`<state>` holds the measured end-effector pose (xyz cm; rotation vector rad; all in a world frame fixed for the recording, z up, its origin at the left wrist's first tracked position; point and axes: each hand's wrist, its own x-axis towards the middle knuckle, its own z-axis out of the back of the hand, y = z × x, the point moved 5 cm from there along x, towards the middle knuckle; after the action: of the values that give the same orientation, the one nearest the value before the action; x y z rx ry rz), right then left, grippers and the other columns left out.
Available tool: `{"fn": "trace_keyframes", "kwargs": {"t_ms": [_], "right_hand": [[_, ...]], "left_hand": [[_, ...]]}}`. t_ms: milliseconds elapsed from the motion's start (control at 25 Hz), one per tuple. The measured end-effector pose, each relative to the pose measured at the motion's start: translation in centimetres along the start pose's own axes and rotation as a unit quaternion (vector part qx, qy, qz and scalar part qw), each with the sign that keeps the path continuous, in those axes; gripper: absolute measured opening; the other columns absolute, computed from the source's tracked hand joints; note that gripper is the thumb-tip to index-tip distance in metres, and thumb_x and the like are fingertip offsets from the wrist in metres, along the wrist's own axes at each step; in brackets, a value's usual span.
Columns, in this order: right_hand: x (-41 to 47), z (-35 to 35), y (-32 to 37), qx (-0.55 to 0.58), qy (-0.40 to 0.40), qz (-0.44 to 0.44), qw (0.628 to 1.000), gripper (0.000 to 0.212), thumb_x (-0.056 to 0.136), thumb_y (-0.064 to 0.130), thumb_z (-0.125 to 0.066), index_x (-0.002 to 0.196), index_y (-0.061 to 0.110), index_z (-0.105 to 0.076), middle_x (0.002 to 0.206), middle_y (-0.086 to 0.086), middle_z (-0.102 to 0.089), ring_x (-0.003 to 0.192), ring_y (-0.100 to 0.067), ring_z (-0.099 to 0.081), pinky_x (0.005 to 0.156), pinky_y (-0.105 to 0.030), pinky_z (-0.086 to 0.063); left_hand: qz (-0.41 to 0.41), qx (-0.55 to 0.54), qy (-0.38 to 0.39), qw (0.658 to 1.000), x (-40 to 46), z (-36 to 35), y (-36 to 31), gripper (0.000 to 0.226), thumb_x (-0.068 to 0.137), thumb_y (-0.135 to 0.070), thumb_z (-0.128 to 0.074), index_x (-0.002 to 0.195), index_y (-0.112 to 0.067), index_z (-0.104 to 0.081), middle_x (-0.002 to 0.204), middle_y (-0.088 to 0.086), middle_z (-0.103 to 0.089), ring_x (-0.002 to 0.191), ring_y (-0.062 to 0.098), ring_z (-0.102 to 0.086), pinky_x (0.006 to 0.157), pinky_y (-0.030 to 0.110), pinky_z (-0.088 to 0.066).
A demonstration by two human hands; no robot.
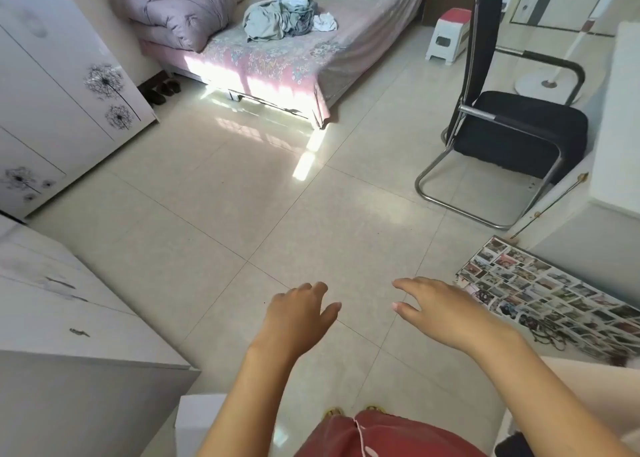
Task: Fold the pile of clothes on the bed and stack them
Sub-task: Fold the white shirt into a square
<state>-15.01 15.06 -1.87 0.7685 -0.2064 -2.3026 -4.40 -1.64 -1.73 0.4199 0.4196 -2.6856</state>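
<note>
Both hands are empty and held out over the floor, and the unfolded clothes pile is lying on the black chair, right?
Not quite. The head view shows the clothes pile on the bed, not the black chair. The left hand and right hand are indeed empty over the floor.

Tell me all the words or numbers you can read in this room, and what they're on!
None can be read.
Photo sheet on the floor: the pictures are too small and blurred to show any writing.
Wardrobe: only dandelion drawings, no words.
Bedsheet: a flower pattern, no words.
</note>
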Motion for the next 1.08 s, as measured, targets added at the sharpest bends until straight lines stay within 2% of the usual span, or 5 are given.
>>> {"fn": "trace_keyframes", "kwargs": {"t_ms": [240, 480, 760, 920, 1080], "right_hand": [[3.7, 0.6, -2.6, -0.015, 0.039, -0.007, 0.999, 0.046, 0.097, 0.048, -0.037, 0.138, 0.029, -0.038, 0.139, 0.003, -0.046, 0.124, -0.019, -0.046, 0.097, -0.033, -0.038], [10.4, 2.6, -1.6, -0.028, 0.07, 0.003, 0.997, 0.047, 0.098, 0.047, -0.036, 0.14, 0.027, -0.036, 0.139, 0.001, -0.044, 0.125, -0.02, -0.045, 0.098, -0.034, -0.039], [24.2, 8.1, 0.8, -0.023, 0.063, -0.003, 0.998, 0.043, 0.098, 0.044, -0.035, 0.137, 0.026, -0.038, 0.135, 0.0, -0.047, 0.121, -0.02, -0.046, 0.097, -0.034, -0.04], [33.3, 13.6, 3.3, -0.025, 0.056, -0.019, 0.998, 0.043, 0.098, 0.043, -0.034, 0.137, 0.027, -0.038, 0.135, 0.001, -0.048, 0.122, -0.019, -0.046, 0.097, -0.033, -0.039], [40.5, 18.5, 4.8, -0.019, 0.02, -0.014, 1.0, 0.044, 0.099, 0.041, -0.034, 0.14, 0.025, -0.036, 0.136, -0.001, -0.047, 0.124, -0.02, -0.045, 0.099, -0.034, -0.037]], "left_hand": [[-0.026, -0.071, -0.028, 0.997, 4.0, 0.2, -0.9, 0.044, 0.097, -0.048, -0.038, 0.133, -0.023, -0.046, 0.123, -0.004, -0.059, 0.109, 0.016, -0.057, 0.085, 0.025, -0.039], [-0.02, -0.071, 0.006, 0.997, 9.5, 1.2, 1.3, 0.045, 0.097, -0.048, -0.039, 0.132, -0.022, -0.047, 0.123, -0.002, -0.059, 0.111, 0.016, -0.056, 0.088, 0.027, -0.04], [-0.031, -0.089, 0.06, 0.994, 22.6, 6.2, 6.9, 0.045, 0.096, -0.05, -0.041, 0.131, -0.023, -0.048, 0.124, -0.003, -0.058, 0.11, 0.018, -0.056, 0.09, 0.029, -0.042], [-0.056, -0.05, 0.058, 0.995, 32.5, 11.7, 11.1, 0.045, 0.097, -0.049, -0.037, 0.132, -0.022, -0.046, 0.124, -0.001, -0.058, 0.111, 0.019, -0.055, 0.091, 0.031, -0.042], [-0.092, -0.001, 0.069, 0.993, 40.9, 16.0, 12.0, 0.045, 0.098, -0.048, -0.034, 0.134, -0.021, -0.044, 0.125, -0.001, -0.057, 0.109, 0.02, -0.056, 0.091, 0.031, -0.042]]}}
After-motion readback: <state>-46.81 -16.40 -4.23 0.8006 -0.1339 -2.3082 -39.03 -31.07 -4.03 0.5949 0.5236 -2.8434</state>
